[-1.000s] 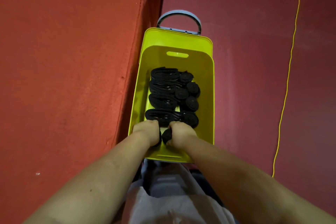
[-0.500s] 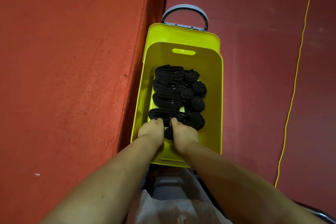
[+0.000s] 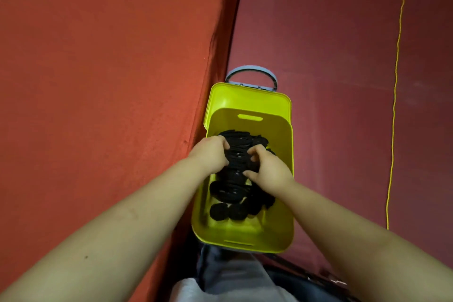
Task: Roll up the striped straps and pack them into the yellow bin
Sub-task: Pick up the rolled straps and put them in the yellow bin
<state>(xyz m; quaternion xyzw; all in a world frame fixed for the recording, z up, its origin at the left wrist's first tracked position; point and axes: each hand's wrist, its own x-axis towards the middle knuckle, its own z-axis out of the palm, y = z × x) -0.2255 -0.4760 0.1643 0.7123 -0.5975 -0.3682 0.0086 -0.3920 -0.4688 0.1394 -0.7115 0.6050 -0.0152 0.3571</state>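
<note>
Hands are both down inside the yellow bin (image 3: 282, 233), side by side with a small gap between them. The left hand (image 3: 212, 152) has its fingers curled around the dark rolled straps (image 3: 236, 154) from the left side. The right hand (image 3: 268, 167) has its fingers bent over the same bunch from the right side, and its thumb presses on the rolls closer to the person. Both hands are gripping straps, not lying loose. The straps look black, and any stripes on them are too dark to make out. More rolled straps lie below the hands, closer to the person, and a few small round rolls (image 3: 235, 212) sit at the near end of the bin. Past the fingertips, the far wall of the bin has a slot handle (image 3: 250, 117). Behind that wall a yellow lid (image 3: 247, 98) shows, and past it a gray curved handle (image 3: 251, 72). To the left of the left hand is an orange-red cloth (image 3: 103, 81). To the right of the right hand is a dark red floor (image 3: 343, 81) with a thin yellow cord (image 3: 394, 105) running across it. Under the arms a bit of pale clothing (image 3: 235, 282) shows.
</note>
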